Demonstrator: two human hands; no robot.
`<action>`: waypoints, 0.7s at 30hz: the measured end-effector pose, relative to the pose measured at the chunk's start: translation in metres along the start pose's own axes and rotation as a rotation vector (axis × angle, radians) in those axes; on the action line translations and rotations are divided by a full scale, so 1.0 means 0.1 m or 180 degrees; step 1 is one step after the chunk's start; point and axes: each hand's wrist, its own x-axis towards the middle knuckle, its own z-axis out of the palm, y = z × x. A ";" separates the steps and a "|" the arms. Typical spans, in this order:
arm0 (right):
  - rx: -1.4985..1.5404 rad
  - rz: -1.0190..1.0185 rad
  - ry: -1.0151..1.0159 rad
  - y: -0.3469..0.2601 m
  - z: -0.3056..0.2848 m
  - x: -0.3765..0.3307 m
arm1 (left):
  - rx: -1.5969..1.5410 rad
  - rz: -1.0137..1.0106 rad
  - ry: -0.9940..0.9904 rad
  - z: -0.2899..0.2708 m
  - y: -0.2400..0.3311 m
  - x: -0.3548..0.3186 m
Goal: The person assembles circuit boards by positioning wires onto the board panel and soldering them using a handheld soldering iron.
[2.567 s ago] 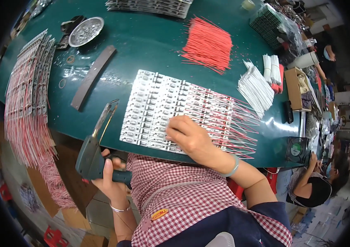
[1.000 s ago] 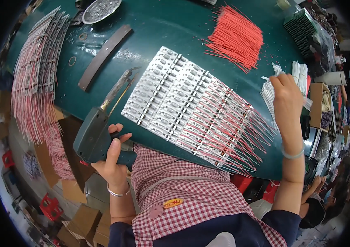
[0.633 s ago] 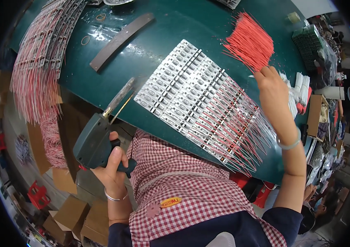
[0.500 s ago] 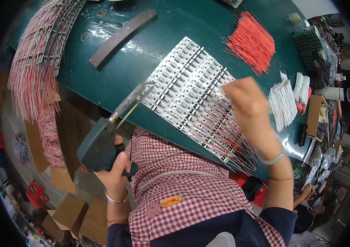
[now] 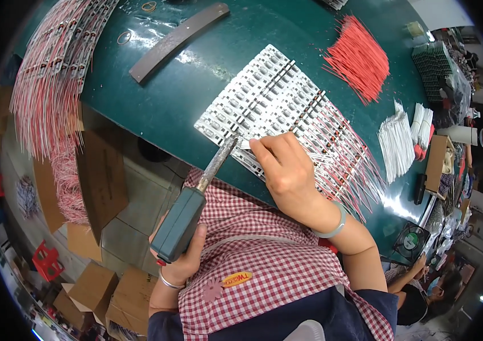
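In my left hand [image 5: 187, 258] is a dark green soldering gun [image 5: 180, 223], fingers wrapped round its handle. Its long metal tip reaches over the near left edge of a panel of white circuit boards [image 5: 264, 85]. My right hand [image 5: 290, 173] is pinched close beside that tip, low over the boards; whatever its fingertips hold is too small to make out. Red and white wires [image 5: 361, 153] trail from the panel's right-hand part, beyond my right hand.
Loose red wires [image 5: 358, 59] and bundled white wires [image 5: 396, 145] lie to the right on the green table [image 5: 156, 113]. A curved brown bar [image 5: 179, 41] rests at the back. Wired boards [image 5: 54, 74] hang over the left edge above an open carton [image 5: 102, 176]. Another person [image 5: 417, 290] sits at far right.
My right hand has come left and nearer, from above the wires to beside the iron's tip. The soldering gun has turned more upright and shifted right, its tip now at the panel's near edge.
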 end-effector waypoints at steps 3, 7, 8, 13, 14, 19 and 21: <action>-0.0014 0.0036 -0.0042 0.00 0.00 -0.01 | 0.0272 0.0199 -0.0108 0.00 0.00 0.01; -0.0037 -0.0074 -0.0149 0.02 0.00 -0.02 | 0.0157 -0.0022 -0.0279 -0.02 0.02 0.02; -0.0046 -0.0072 -0.0159 0.02 -0.01 -0.02 | 0.0179 0.0002 -0.0320 -0.02 0.02 0.02; -0.0053 -0.0061 -0.0169 0.01 -0.01 -0.01 | 0.0152 0.0056 -0.0359 -0.01 0.01 0.04; -0.0040 -0.0058 -0.0183 0.01 -0.02 -0.01 | 0.0195 0.0076 -0.0386 -0.01 0.02 0.05; -0.0012 0.0115 -0.0121 -0.03 -0.02 0.01 | 0.0294 0.0146 -0.0453 0.00 0.02 0.07; -0.0016 0.0109 -0.0120 -0.03 -0.03 0.01 | 0.0312 0.0216 -0.0470 0.00 0.00 0.07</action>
